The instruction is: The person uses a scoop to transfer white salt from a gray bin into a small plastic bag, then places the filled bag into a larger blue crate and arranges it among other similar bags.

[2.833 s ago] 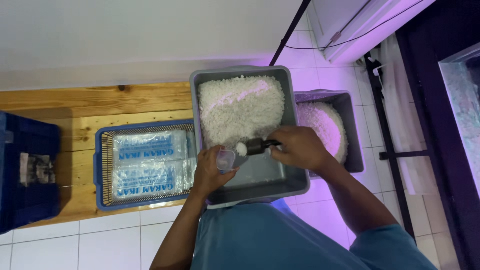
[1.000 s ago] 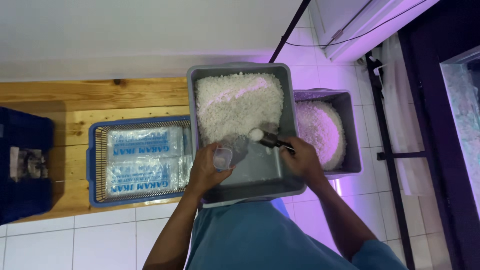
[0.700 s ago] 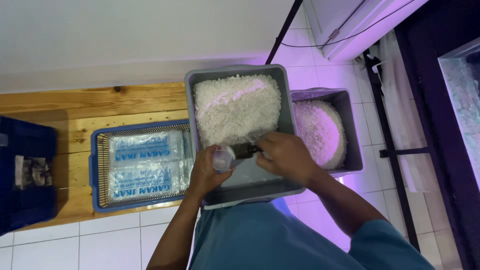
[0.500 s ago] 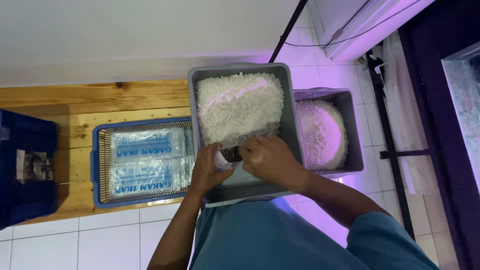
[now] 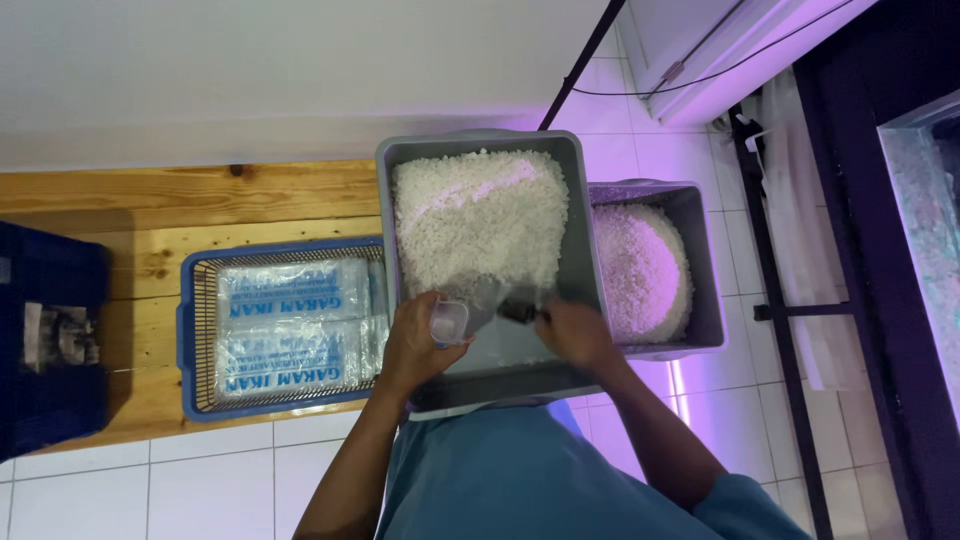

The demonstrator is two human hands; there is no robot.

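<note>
A grey tub (image 5: pixel 585 250) sits in front of me, its far half filled with coarse white granules (image 5: pixel 478 215). My left hand (image 5: pixel 415 345) holds a small clear plastic container (image 5: pixel 449 321) at the tub's near left. My right hand (image 5: pixel 575 335) grips a dark-handled scoop (image 5: pixel 512 309), whose clear bowl reaches into the near edge of the granule pile. The two hands are a short way apart above the bare bottom of the tub.
A second grey tub (image 5: pixel 705 265) with white granules stands to the right. On the left, a blue mesh basket (image 5: pixel 192 340) holds filled clear packets on a wooden board (image 5: pixel 150 200). A dark blue crate (image 5: pixel 50 350) is at far left. White tiled floor surrounds them.
My right hand has drawn the scoop away from the small container and moved it right, into the edge of the granules. The left hand keeps holding the container in place.
</note>
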